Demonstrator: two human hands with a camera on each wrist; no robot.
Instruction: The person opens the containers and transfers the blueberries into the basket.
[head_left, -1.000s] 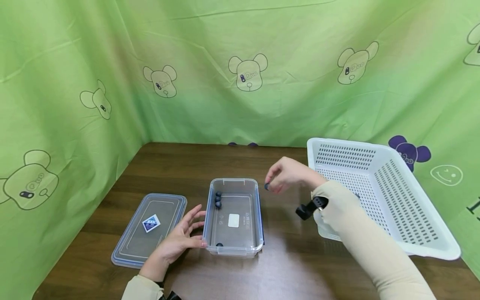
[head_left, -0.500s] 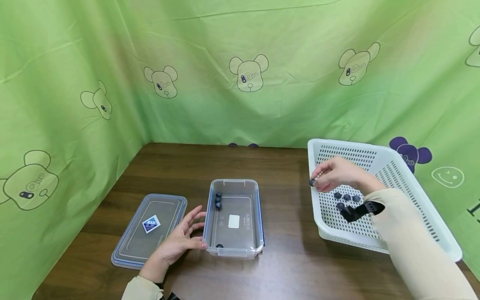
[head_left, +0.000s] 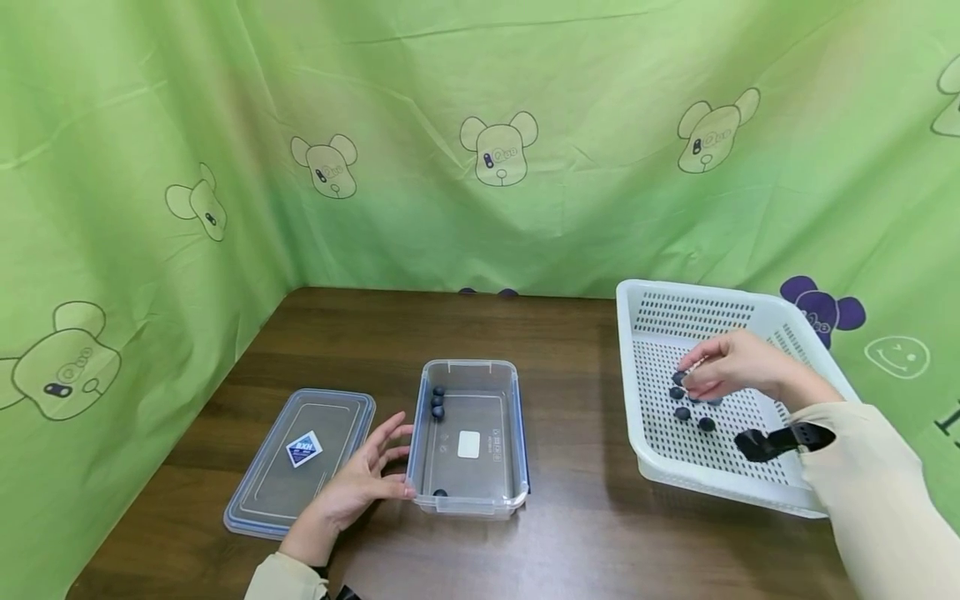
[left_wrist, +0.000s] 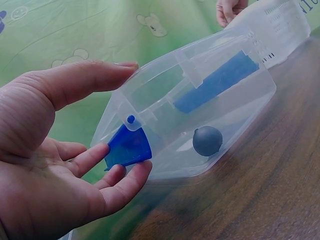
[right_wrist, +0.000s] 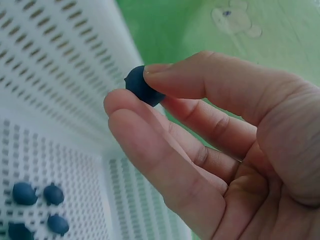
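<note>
My left hand (head_left: 358, 483) rests against the left side of a clear plastic food container (head_left: 457, 503). Its thumb lies at the rim and its fingertips touch the blue latch (left_wrist: 131, 145) in the left wrist view. Several dark blueberries (head_left: 438, 412) lie inside, most in a row along the left wall, with a single blueberry (left_wrist: 207, 141) near the front. My right hand (head_left: 738, 367) is over the white slotted basket (head_left: 652, 467). In the right wrist view its thumb and fingertips pinch a blueberry (right_wrist: 142, 85). Several other blueberries (head_left: 682, 413) lie on the basket floor below.
The container's lid (head_left: 300, 492), blue-edged with a diamond label, lies flat on the left of the brown wooden table (head_left: 570, 533). A green cartoon-print cloth (head_left: 420, 225) hangs behind and along the sides. The basket stands at the table's right, its walls rising around the right hand.
My right hand has moved rightward from beside the container into the basket, holding a blueberry. The left hand, container and lid have stayed in place.
</note>
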